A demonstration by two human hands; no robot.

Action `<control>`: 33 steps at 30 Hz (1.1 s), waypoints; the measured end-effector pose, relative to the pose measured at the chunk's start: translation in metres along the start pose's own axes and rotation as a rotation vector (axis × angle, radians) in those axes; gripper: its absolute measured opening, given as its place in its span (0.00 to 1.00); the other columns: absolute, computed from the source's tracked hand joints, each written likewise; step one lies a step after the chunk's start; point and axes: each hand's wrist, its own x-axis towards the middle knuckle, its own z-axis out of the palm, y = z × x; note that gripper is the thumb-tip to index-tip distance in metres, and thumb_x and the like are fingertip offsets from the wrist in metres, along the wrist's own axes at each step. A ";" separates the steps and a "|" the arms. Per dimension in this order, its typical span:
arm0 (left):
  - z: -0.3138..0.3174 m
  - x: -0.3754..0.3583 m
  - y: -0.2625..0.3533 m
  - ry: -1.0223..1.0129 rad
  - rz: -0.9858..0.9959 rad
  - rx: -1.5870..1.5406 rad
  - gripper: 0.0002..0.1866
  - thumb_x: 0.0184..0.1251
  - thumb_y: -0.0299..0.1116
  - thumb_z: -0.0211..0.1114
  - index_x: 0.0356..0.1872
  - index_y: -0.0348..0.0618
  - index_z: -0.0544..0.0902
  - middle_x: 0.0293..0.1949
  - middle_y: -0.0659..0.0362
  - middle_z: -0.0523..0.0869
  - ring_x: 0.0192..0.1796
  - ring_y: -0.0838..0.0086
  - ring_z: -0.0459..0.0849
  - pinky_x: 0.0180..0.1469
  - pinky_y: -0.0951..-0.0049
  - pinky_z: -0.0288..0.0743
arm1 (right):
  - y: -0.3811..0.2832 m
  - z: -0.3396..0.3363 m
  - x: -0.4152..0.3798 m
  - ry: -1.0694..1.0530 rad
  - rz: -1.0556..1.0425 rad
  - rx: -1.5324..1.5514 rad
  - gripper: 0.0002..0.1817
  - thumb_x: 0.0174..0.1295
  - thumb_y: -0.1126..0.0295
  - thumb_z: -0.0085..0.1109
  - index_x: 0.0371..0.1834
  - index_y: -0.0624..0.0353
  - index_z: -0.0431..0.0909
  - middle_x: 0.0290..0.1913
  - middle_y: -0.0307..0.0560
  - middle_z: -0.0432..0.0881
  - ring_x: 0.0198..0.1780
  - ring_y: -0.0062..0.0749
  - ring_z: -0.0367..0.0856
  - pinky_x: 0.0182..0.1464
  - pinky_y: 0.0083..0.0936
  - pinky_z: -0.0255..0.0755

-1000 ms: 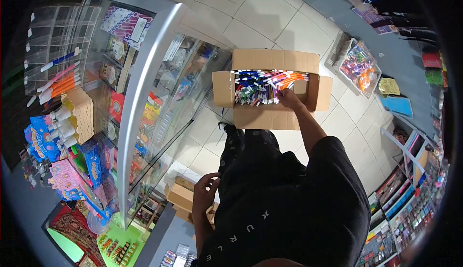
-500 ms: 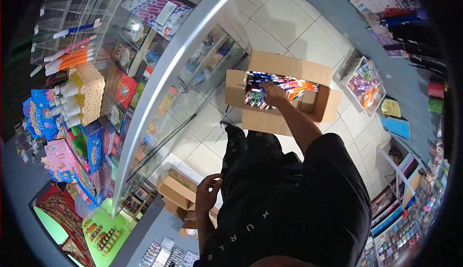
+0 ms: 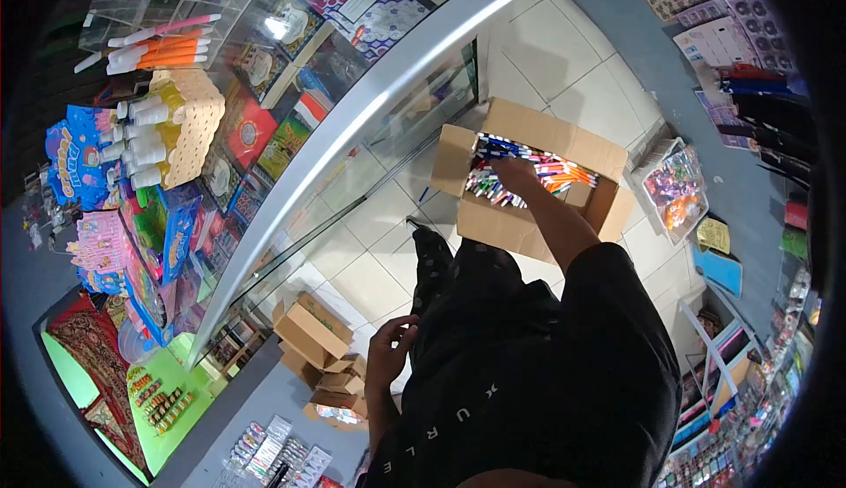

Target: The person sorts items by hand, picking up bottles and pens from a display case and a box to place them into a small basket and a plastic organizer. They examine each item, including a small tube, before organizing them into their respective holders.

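An open cardboard box (image 3: 507,230) stands on the tiled floor in front of me, its flaps folded outward. Inside lie many capped pens or markers (image 3: 555,169) in blue, orange, pink and green, heaped toward the left. My right hand (image 3: 518,176) reaches down into the box among the blue ones. Its fingertips are hidden, so a grip cannot be made out. Beside my left thigh hangs my left hand (image 3: 388,351), fingers loosely curled and somewhat apart, with nothing visible in it.
A glass display case (image 3: 388,118) with a silver frame runs along my left. On top are bottles in a woven basket (image 3: 207,126) and orange markers (image 3: 163,52). A clear bin (image 3: 674,190) stands right of the box. Smaller cartons (image 3: 313,329) sit at lower left.
The view has shifted, so the box appears slightly farther right and lower. My right hand stays inside it, now deeper among the pens. My left hand remains by my thigh.
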 end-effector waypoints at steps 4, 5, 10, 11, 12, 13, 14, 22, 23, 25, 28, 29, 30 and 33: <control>0.000 0.002 -0.003 -0.001 -0.020 0.013 0.13 0.69 0.32 0.66 0.51 0.42 0.84 0.40 0.61 0.88 0.35 0.82 0.82 0.38 0.79 0.75 | -0.017 -0.053 -0.033 -0.009 -0.059 -0.110 0.12 0.68 0.65 0.46 0.49 0.48 0.78 0.36 0.51 0.84 0.44 0.47 0.86 0.41 0.45 0.79; 0.000 0.002 -0.003 -0.009 -0.034 0.011 0.13 0.69 0.32 0.66 0.51 0.42 0.84 0.40 0.61 0.88 0.35 0.82 0.82 0.38 0.79 0.75 | -0.014 -0.051 -0.033 0.008 -0.035 -0.108 0.13 0.68 0.66 0.47 0.49 0.45 0.80 0.39 0.50 0.85 0.46 0.46 0.87 0.40 0.44 0.81; 0.002 0.009 -0.004 -0.029 -0.006 -0.011 0.13 0.68 0.33 0.67 0.51 0.42 0.84 0.41 0.61 0.88 0.35 0.82 0.82 0.37 0.79 0.75 | -0.005 -0.050 -0.039 -0.107 -0.038 -0.242 0.12 0.66 0.68 0.49 0.48 0.49 0.81 0.44 0.51 0.84 0.48 0.46 0.86 0.43 0.44 0.81; 0.002 0.010 -0.006 -0.033 -0.005 -0.006 0.13 0.68 0.33 0.67 0.51 0.42 0.84 0.41 0.61 0.88 0.35 0.82 0.82 0.37 0.79 0.75 | 0.000 -0.043 -0.038 -0.125 -0.041 -0.253 0.11 0.66 0.68 0.50 0.48 0.51 0.80 0.44 0.52 0.84 0.47 0.47 0.86 0.43 0.45 0.81; 0.002 0.011 -0.005 -0.037 -0.003 -0.001 0.13 0.68 0.33 0.67 0.51 0.42 0.84 0.42 0.61 0.88 0.35 0.82 0.82 0.37 0.79 0.75 | 0.000 -0.042 -0.038 -0.142 -0.045 -0.263 0.11 0.65 0.69 0.51 0.48 0.54 0.79 0.44 0.53 0.83 0.47 0.48 0.86 0.42 0.45 0.81; 0.002 0.012 -0.002 -0.039 0.002 0.023 0.13 0.68 0.32 0.67 0.51 0.42 0.84 0.42 0.61 0.88 0.35 0.82 0.82 0.37 0.79 0.75 | 0.000 -0.041 -0.040 -0.104 -0.052 -0.252 0.11 0.65 0.69 0.51 0.47 0.55 0.79 0.45 0.53 0.82 0.47 0.48 0.86 0.42 0.45 0.81; 0.002 0.012 0.003 -0.041 0.006 0.048 0.13 0.68 0.32 0.67 0.51 0.42 0.84 0.42 0.61 0.88 0.35 0.82 0.82 0.37 0.79 0.75 | -0.002 -0.040 -0.041 -0.065 -0.060 -0.241 0.11 0.64 0.70 0.51 0.47 0.56 0.79 0.46 0.54 0.82 0.47 0.48 0.86 0.42 0.44 0.82; 0.001 0.014 0.002 -0.057 -0.010 0.058 0.13 0.68 0.32 0.66 0.51 0.41 0.84 0.43 0.60 0.88 0.35 0.81 0.83 0.37 0.79 0.76 | -0.016 -0.026 -0.034 0.101 0.020 -0.254 0.08 0.62 0.69 0.54 0.38 0.56 0.83 0.43 0.52 0.82 0.45 0.43 0.87 0.39 0.39 0.82; 0.001 0.015 0.000 -0.055 0.000 0.062 0.13 0.68 0.32 0.66 0.51 0.41 0.84 0.43 0.60 0.88 0.35 0.81 0.83 0.37 0.79 0.76 | -0.016 -0.025 -0.032 0.088 0.061 -0.226 0.09 0.63 0.69 0.54 0.38 0.56 0.84 0.44 0.52 0.82 0.45 0.43 0.87 0.40 0.38 0.82; -0.001 0.014 -0.001 -0.061 0.008 0.072 0.13 0.68 0.32 0.66 0.51 0.42 0.84 0.43 0.60 0.88 0.36 0.80 0.83 0.37 0.78 0.76 | -0.023 -0.029 -0.027 0.065 0.136 -0.172 0.09 0.63 0.69 0.54 0.38 0.56 0.86 0.45 0.51 0.83 0.46 0.43 0.87 0.41 0.38 0.82; -0.005 0.014 -0.002 -0.070 0.015 0.080 0.13 0.68 0.32 0.66 0.51 0.42 0.84 0.44 0.60 0.89 0.36 0.79 0.84 0.37 0.78 0.76 | -0.014 -0.002 -0.009 0.051 0.074 -0.281 0.11 0.64 0.68 0.53 0.44 0.54 0.83 0.47 0.53 0.82 0.45 0.43 0.87 0.40 0.42 0.81; -0.006 0.014 -0.002 -0.064 0.024 0.081 0.13 0.68 0.32 0.66 0.51 0.42 0.84 0.44 0.59 0.89 0.37 0.79 0.84 0.37 0.78 0.76 | -0.017 -0.001 -0.009 0.028 0.113 -0.276 0.11 0.64 0.68 0.53 0.42 0.55 0.85 0.48 0.52 0.82 0.46 0.42 0.86 0.41 0.40 0.81; -0.008 0.012 -0.003 -0.060 0.030 0.082 0.13 0.68 0.32 0.66 0.51 0.42 0.84 0.45 0.59 0.89 0.37 0.79 0.84 0.37 0.78 0.76 | -0.020 0.001 -0.008 0.037 0.122 -0.282 0.11 0.64 0.68 0.53 0.41 0.55 0.85 0.48 0.52 0.82 0.47 0.42 0.86 0.41 0.40 0.82; -0.014 0.011 -0.010 -0.049 0.044 0.069 0.12 0.69 0.32 0.66 0.51 0.42 0.85 0.44 0.59 0.89 0.38 0.79 0.85 0.37 0.78 0.76 | -0.027 -0.002 -0.012 -0.020 0.153 -0.297 0.12 0.64 0.68 0.54 0.45 0.52 0.87 0.53 0.49 0.83 0.49 0.43 0.87 0.43 0.40 0.82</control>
